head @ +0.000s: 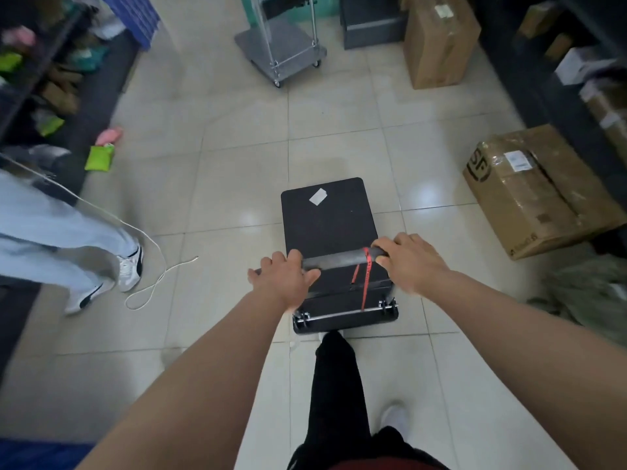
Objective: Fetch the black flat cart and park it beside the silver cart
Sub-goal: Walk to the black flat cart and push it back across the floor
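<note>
Pushing stage: left hand [283,278] and right hand [409,262] wrapped round handle [334,261] of black flat cart [327,218], mid-aisle; silver cart [281,52] well ahead. Next prob: roll fwd, steer alongside it.

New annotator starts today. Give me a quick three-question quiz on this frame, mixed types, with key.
1. True or false: both hands grip the handle of the black flat cart.
2. What lies on the cart's deck? A) a cardboard box B) a white label C) a shoe
3. Fill in: the silver cart stands ____ of the black cart.

Key: 1 true: left hand, right hand. 2 B. 3 ahead.
</note>
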